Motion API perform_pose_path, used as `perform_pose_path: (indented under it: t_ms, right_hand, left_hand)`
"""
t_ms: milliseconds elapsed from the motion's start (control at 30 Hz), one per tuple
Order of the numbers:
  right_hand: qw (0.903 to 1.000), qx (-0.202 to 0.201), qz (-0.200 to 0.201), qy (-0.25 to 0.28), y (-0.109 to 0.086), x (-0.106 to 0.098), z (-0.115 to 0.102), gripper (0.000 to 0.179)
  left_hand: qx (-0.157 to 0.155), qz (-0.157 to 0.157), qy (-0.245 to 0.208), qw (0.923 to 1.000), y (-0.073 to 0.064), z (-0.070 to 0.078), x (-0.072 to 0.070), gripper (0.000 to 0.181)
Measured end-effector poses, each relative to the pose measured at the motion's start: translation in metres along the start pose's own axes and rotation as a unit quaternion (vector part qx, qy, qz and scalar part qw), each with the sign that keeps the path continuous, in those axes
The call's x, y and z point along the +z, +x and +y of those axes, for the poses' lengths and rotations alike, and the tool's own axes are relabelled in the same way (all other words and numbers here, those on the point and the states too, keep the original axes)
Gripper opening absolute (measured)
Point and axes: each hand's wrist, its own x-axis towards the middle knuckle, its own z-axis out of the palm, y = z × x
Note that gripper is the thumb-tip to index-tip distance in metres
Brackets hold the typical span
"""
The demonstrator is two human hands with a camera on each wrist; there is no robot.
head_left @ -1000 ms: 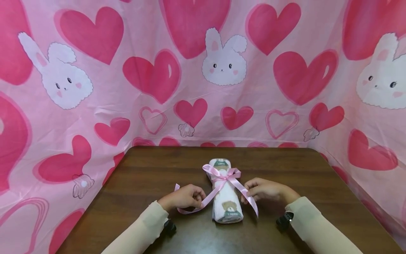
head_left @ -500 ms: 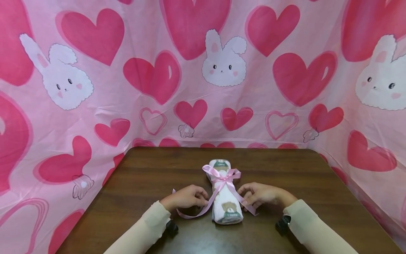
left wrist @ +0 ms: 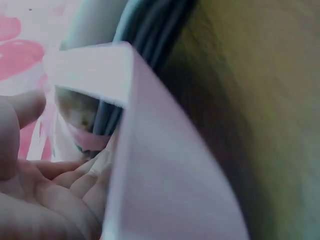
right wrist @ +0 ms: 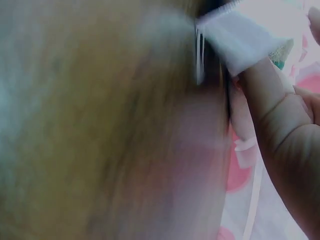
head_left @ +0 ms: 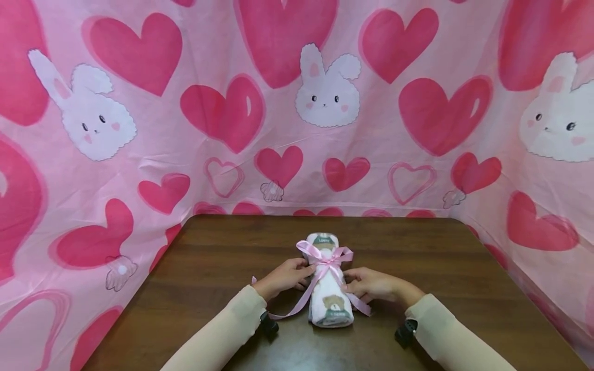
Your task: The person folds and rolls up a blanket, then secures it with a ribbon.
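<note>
A rolled white towel (head_left: 331, 308) with bear prints lies lengthwise on the table. Round its middle runs a pink ribbon (head_left: 297, 308), tied on top in a bow (head_left: 329, 261). Two ribbon tails trail down, one to each side. My left hand (head_left: 284, 278) is at the roll's left side just below the bow; in the left wrist view its thumb stands apart from the fingers (left wrist: 92, 175), beside the towel's layered edge (left wrist: 155, 30). Against the right side rests my right hand (head_left: 375, 285), near the other tail. Some fingertips are hidden by the towel and ribbon.
The brown wooden table (head_left: 223, 247) spreads around the roll. Behind it and at both sides hangs a pink cloth (head_left: 195, 129) printed with hearts and rabbits. A small black device (head_left: 268, 325) is worn at the left wrist, and another (head_left: 406, 332) at the right.
My left hand has left the ribbon tail and moved right and up to the towel's side. My right hand has let its tail drop and moved left against the roll. The towel stays nearly in place.
</note>
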Motion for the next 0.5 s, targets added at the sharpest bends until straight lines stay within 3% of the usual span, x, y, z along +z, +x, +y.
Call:
perform_pose_path:
  t_ms: [267,500]
  right_hand:
    - [0.9997,-0.01,-0.006,0.022,-0.0006,0.0033,-0.0022,0.071]
    - [0.9997,-0.024,0.008,0.006,-0.0003,0.0049,-0.0049,0.068]
  left_hand:
    - [-0.002,0.032,0.025,0.9992,0.0088,0.002,0.0074,0.051]
    - [0.005,0.029,0.015,0.9995,0.0082,0.0036,0.0082,0.042]
